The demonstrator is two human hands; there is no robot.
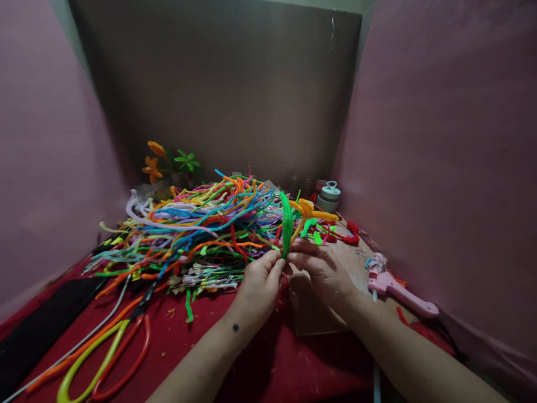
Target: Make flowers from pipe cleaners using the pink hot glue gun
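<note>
Near the middle of the head view, my left hand (260, 280) pinches the lower end of a green pipe-cleaner leaf (287, 223), which stands upright. My right hand (319, 270) meets it at the same spot, its fingers closed around the base of the leaf and the stem beside it. An orange pipe-cleaner flower (306, 209) rises just right of the leaf, above my right hand. The exact grip at the join is hidden by the fingers. Behind my hands lies a large heap of coloured pipe cleaners (201, 215).
Scissors (145, 336) with yellow and red handles lie at the front left. A pink glue gun (400, 291) rests at the right. Finished flowers (151, 168) stand at the back left. A pale lidded jar (329, 196) is behind, and a board (312, 310) lies beneath my hands.
</note>
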